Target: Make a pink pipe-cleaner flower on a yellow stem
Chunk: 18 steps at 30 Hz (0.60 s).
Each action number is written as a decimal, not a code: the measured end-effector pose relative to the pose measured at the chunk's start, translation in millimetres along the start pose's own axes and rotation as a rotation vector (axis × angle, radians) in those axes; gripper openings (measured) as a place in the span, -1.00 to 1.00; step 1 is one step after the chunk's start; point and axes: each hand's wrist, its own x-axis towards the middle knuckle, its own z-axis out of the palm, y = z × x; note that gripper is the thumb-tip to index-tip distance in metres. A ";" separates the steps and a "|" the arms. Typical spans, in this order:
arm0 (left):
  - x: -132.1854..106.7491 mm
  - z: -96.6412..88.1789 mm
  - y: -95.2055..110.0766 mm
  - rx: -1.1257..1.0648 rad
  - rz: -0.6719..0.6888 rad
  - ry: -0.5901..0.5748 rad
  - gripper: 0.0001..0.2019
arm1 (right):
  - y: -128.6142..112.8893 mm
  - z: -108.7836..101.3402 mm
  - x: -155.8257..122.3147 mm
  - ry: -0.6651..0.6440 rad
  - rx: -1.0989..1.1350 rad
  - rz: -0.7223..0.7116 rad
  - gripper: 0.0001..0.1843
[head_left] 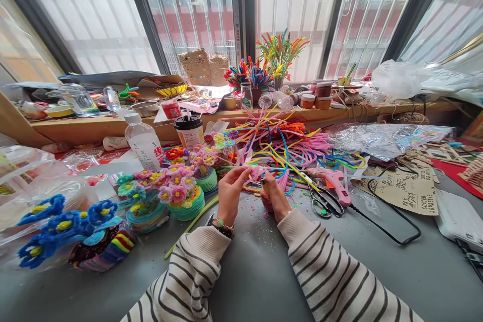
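My left hand [231,195] is closed, thumb and fingers pinching a small pink pipe-cleaner piece [257,172]. Opposite it, my right hand [276,197] is closed around a small object with a metal-looking end [263,179], mostly hidden by the fingers; its kind is unclear. The two hands nearly meet above the grey table [256,261], where tiny coloured bits are scattered. Behind them lies a heap of loose pipe cleaners [302,143]. To the left stand pots of pipe-cleaner flowers, among them a pink bunch [177,188] and a blue bunch [66,224].
Right of my hands lie scissors [324,202] and a pink glue gun [335,183] with a black cable. Farther right are a sandpaper sheet [402,188] and a white device [460,219]. A water bottle [142,143] and lidded cup [189,132] stand at the back left.
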 end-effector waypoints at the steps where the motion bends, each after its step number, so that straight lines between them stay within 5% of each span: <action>1: 0.3 -0.4 -0.4 0.002 -0.003 0.002 -0.83 | 0.5 0.2 0.1 -0.001 -0.009 -0.007 -0.41; 18: 0.6 -0.6 -2.9 -0.008 0.016 -0.008 -0.84 | 0.8 2.4 -1.4 0.007 -0.012 -0.034 -0.43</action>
